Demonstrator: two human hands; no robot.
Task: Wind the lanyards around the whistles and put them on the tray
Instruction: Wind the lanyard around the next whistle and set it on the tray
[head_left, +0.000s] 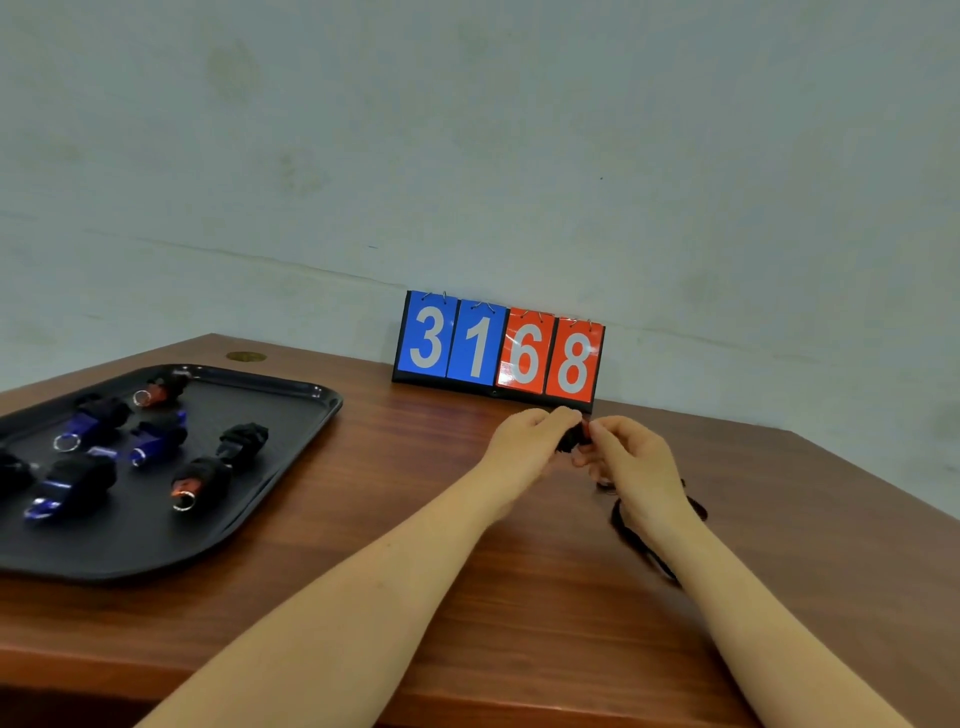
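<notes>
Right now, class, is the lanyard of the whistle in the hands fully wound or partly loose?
Partly loose: the lanyard trails on the table under the right hand, while both hands hold the whistle.

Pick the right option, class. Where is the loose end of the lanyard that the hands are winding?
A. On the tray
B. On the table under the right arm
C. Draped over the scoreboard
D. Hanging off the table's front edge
B: the lanyard trails from the whistle held by both hands and lies on the table beneath the right arm, away from the tray.

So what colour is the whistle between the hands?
Red, partly wrapped in black lanyard; whistle, head view.
</notes>
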